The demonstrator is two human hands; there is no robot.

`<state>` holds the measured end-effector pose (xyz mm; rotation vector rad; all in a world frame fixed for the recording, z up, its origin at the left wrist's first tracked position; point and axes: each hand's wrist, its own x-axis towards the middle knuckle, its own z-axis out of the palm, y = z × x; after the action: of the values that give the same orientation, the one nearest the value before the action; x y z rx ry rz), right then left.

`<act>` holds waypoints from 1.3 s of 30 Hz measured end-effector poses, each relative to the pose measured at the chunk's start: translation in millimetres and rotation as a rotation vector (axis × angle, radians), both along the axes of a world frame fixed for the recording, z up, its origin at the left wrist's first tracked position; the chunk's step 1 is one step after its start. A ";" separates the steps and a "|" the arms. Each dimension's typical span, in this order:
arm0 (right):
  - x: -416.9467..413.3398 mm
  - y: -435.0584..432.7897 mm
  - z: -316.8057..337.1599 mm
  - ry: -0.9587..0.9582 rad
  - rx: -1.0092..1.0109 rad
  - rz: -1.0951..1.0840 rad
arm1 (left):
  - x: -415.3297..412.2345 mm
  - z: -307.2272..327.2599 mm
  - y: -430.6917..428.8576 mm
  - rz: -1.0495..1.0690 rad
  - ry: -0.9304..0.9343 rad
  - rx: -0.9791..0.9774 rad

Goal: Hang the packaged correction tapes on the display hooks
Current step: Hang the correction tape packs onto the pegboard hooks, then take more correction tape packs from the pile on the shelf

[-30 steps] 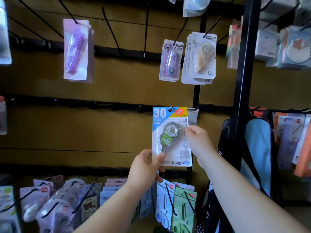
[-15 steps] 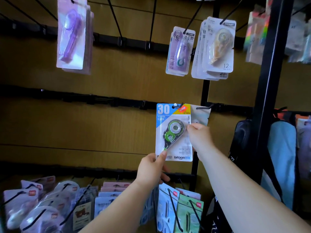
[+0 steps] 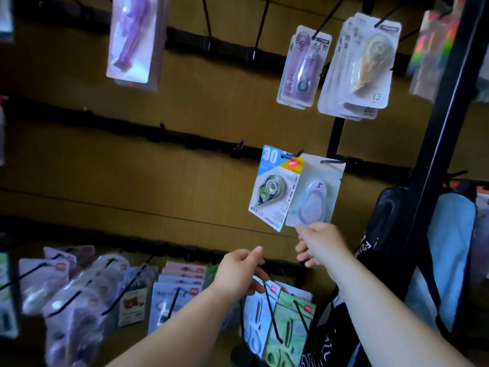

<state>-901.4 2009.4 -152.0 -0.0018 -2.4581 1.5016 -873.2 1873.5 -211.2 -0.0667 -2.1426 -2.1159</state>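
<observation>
A blue-topped correction tape package (image 3: 275,186) marked "30", with a green dispenser inside, hangs tilted from a black display hook (image 3: 291,155) on the middle rail. Right beside it a pale package (image 3: 316,197) with a lilac dispenser hangs on a neighbouring hook (image 3: 332,161). My right hand (image 3: 321,243) is just under the pale package, its fingertips pinching that package's bottom edge. My left hand (image 3: 238,271) is lower and to the left, clear of the blue package, fingers loosely apart and holding nothing.
More packaged tapes (image 3: 360,67) hang on the upper rail, and a purple one (image 3: 132,41) at upper left. Long black hooks with several packs (image 3: 288,327) jut out below my hands. A black upright post (image 3: 447,128) and hanging bags (image 3: 449,247) stand at the right.
Both hands have let go of the blue package, which now hangs tilted on its hook. My left hand dropped lower. My right hand moved down to the pale package's bottom edge.
</observation>
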 end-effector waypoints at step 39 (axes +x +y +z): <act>81.6 -254.5 -438.4 -0.745 0.346 0.512 | 114.4 -412.8 -268.4 0.648 -0.824 -0.158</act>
<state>-819.8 1754.9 -590.4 0.1764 -3.5133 1.3886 -758.7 1605.1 -624.0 1.4874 -2.2022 -1.7058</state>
